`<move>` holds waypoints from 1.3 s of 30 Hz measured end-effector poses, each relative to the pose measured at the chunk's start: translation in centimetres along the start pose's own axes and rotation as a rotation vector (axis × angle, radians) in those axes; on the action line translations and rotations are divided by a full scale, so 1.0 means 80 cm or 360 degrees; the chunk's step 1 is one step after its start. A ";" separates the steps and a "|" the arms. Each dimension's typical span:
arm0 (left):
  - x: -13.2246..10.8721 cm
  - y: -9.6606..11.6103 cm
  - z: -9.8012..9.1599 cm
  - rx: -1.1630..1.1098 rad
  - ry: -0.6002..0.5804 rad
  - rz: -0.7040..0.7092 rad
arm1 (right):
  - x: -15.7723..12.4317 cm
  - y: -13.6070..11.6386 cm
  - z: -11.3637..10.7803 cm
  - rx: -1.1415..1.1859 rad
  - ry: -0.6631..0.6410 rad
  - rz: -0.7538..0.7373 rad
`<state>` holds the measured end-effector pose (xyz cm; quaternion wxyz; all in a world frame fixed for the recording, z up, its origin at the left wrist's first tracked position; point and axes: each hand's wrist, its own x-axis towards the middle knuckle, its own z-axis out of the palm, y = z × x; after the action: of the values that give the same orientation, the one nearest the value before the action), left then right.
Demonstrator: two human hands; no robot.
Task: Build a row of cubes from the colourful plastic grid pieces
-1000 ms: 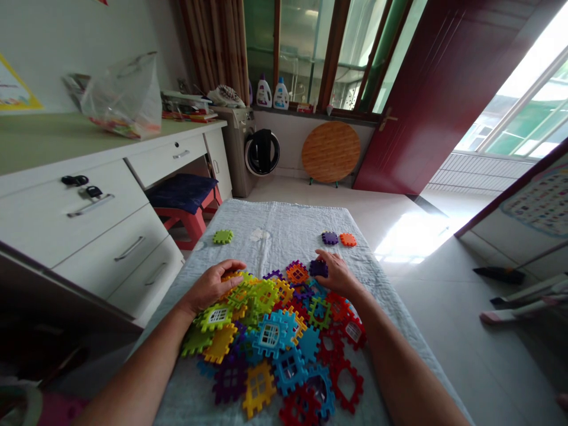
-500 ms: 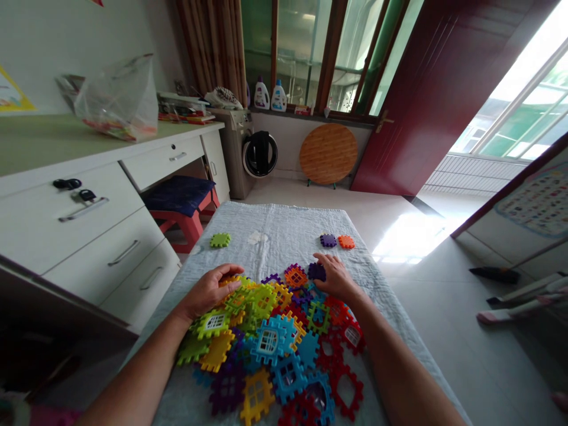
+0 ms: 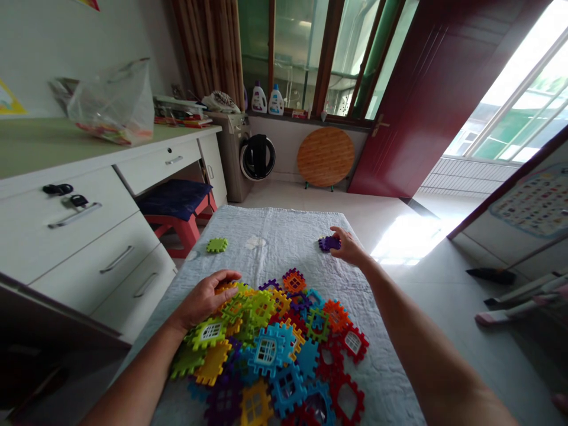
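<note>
A heap of toothed plastic building tiles, among them a blue one, a red one and a light-green one, lies on the cloth-covered table. My left hand rests on the heap's far left edge, thumb and fingers apart beside yellow and green tiles. Farther off, my right hand pinches a purple tile at the table's far right. That tile is low at the cloth, over or against another purple one; the orange tile there is hidden by my hand. A single green tile lies far left.
A white desk with drawers runs along the left, a plastic bag on its top. A red stool stands under it. Beyond the table are a washing machine, a round wooden board and a dark red door.
My right hand has moved away from the heap's far right edge, carrying a purple tile to the spot where a purple and an orange tile lay. My left hand stays on the heap.
</note>
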<state>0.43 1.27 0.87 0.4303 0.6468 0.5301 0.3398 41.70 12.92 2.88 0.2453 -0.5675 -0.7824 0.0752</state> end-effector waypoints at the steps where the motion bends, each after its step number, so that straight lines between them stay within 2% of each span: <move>1: 0.000 0.000 0.000 -0.0002 0.0005 -0.0001 | 0.008 0.005 0.001 -0.0031 -0.0024 -0.0001; 10: 0.002 -0.007 0.000 0.0046 -0.0003 0.0023 | 0.039 0.016 0.010 -0.0137 -0.0252 -0.0036; 18: 0.002 -0.006 0.000 0.0054 0.0002 0.0025 | 0.037 0.015 0.024 -0.0198 -0.0331 0.0021; 31: 0.001 -0.007 0.000 0.0075 -0.0015 0.0030 | 0.038 0.012 0.026 -0.0246 -0.0473 0.0104; 36: 0.001 -0.010 0.000 0.0080 -0.0009 0.0046 | 0.041 0.004 0.023 -0.0270 -0.0482 0.0138; 39: 0.001 -0.009 0.000 0.0088 -0.0030 0.0046 | 0.036 -0.005 0.017 -0.0277 -0.0405 0.0117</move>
<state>0.14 1.44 0.22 0.4124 0.6692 0.5259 0.3250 40.04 15.65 2.73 0.0911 -0.6007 -0.7894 0.0875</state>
